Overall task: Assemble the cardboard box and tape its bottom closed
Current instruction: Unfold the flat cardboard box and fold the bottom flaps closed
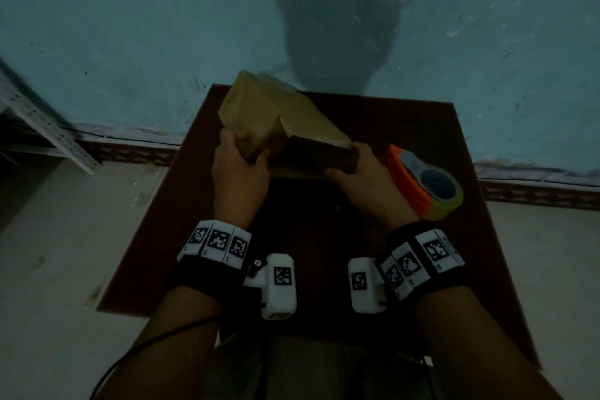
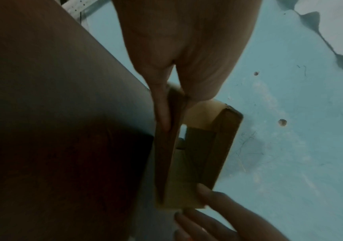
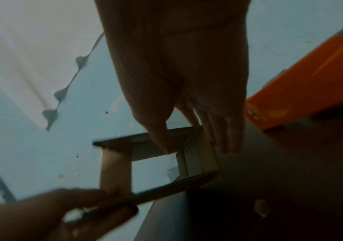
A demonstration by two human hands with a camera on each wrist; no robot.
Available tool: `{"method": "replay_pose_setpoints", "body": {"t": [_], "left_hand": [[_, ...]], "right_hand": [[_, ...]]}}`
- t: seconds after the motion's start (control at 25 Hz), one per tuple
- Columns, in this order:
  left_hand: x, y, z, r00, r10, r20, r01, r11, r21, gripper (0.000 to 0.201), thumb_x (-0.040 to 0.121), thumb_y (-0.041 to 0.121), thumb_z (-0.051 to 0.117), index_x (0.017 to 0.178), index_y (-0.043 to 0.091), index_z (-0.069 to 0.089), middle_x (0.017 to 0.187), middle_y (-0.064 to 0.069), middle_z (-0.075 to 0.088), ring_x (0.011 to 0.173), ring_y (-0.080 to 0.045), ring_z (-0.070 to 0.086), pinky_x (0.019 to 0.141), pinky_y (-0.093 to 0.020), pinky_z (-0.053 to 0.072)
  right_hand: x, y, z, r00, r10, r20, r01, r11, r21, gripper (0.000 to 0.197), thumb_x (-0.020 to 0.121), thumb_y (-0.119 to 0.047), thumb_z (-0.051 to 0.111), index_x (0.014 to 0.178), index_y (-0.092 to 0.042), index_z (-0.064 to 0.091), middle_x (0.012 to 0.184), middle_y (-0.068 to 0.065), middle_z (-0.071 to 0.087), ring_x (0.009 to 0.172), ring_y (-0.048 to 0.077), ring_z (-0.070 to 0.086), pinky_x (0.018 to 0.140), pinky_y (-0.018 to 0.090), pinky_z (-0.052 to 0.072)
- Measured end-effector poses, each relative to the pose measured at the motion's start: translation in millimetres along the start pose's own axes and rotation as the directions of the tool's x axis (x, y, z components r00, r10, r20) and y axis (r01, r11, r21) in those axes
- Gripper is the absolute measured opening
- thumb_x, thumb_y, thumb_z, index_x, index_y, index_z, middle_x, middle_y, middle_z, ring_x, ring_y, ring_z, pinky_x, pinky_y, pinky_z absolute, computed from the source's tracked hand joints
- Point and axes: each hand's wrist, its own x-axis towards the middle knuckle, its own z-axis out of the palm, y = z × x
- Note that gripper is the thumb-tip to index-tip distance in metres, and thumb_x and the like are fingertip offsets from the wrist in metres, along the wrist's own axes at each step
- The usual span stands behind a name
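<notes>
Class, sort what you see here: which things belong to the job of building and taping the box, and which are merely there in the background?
Part of the job:
cardboard box, gripped by the left hand and the right hand
tape dispenser, orange, resting on the table to the right of the box

Just there:
table
metal shelf frame, far left
wall

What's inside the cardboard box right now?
Nothing shows inside the cardboard box: the right wrist view looks straight through it to the blue wall, both ends open. The left hand and right hand grip its near end; inner corners stay shadowed.
</notes>
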Motion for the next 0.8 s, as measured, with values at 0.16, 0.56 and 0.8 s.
{"method": "replay_pose_setpoints", "body": {"t": [0.16,0.56,0.8], "left_hand": [[-0.2,-5.8,-3.6,0.99,-0.069,0.12,0.042,0.974,0.221,0.026,0.091,0.035,0.076,0.099,0.018,0.058,0.097,-0.001,0.062,0.096,-0.026,0.063,0.063,-0.027,0.039],[1.3,-13.6,-4.8,0.962,0.231,0.149,-0.272,0.88,0.39,0.064,0.099,0.021,0.064,0.16,0.025,0.046,0.129,-0.018,0.068,0.117,-0.036,0.065,0.098,-0.041,0.049],[12.0,-22.4,-12.3,0.997,0.076,0.006,-0.076,0.996,0.048,0.045,0.097,0.022,0.075,0.141,0.028,0.069,0.123,-0.009,0.078,0.107,-0.022,0.073,0.1,-0.032,0.056]], "right_hand": [[2.0,2.0,-2.5,0.972,-0.051,-0.227,0.068,0.995,0.067,0.069,0.101,-0.018,0.07,0.158,-0.03,0.034,0.14,0.001,0.058,0.099,0.017,0.071,0.076,0.031,0.066],[4.0,0.7,3.6,0.897,-0.15,-0.416,0.218,0.968,0.122,0.024,0.102,-0.036,0.07,0.124,-0.031,0.064,0.128,-0.004,0.064,0.109,0.005,0.064,0.092,0.028,0.057],[1.1,3.5,8.1,0.906,-0.291,-0.308,0.324,0.944,0.064,0.057,0.1,-0.015,0.071,0.148,-0.043,0.058,0.156,-0.005,0.046,0.14,0.005,0.046,0.116,0.025,0.04]]}}
